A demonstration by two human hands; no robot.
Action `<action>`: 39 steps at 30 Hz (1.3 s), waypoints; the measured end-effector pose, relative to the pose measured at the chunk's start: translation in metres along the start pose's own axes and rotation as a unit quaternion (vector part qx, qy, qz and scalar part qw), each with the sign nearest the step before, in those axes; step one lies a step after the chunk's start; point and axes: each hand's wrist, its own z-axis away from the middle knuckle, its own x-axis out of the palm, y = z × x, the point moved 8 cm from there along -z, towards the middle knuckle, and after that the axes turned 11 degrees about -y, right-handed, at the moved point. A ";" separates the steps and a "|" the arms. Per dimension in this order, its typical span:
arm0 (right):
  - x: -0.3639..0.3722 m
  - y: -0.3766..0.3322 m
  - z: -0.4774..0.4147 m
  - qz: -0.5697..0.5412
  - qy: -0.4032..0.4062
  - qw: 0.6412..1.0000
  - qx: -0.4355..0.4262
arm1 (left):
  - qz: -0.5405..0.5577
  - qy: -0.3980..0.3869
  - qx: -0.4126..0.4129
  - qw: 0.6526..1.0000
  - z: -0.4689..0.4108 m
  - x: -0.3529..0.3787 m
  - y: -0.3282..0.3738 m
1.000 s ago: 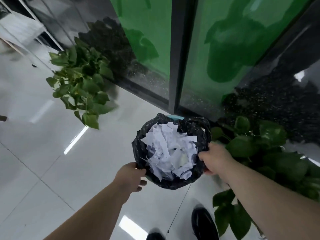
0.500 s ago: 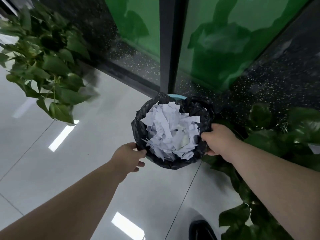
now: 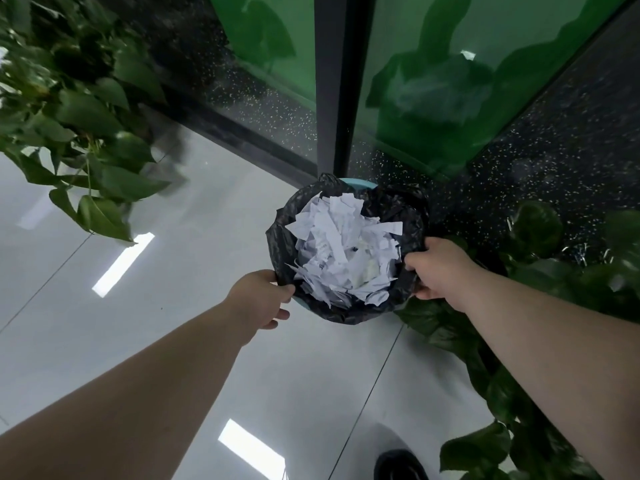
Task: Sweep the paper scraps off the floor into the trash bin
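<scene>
The black bag (image 3: 391, 206) hides nearly all of the trash bin (image 3: 356, 183); only blue slivers show at 12 and 8 o'clock. The fingers of my right hand (image 3: 440, 268) mostly disappear under its 3 o'clock rim. Print on the paper scraps (image 3: 339, 251) is too small to read. The bottom edge crops my shoe (image 3: 398, 465) at 5 o'clock.

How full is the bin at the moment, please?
Nearly full: white paper scraps heap up close to the rim of the bin, inside its black liner.
</scene>
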 end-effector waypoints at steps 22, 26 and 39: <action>-0.019 -0.201 0.209 0.276 -0.026 0.958 -0.075 | 0.048 0.080 0.028 0.995 0.245 -0.077 0.128; -0.013 -0.308 0.308 0.289 -0.053 0.943 -0.157 | 0.093 0.135 0.078 0.983 0.374 -0.139 0.176; 0.125 -0.553 0.710 0.251 -0.236 0.851 -0.395 | 0.206 0.407 0.200 0.867 0.865 -0.282 0.162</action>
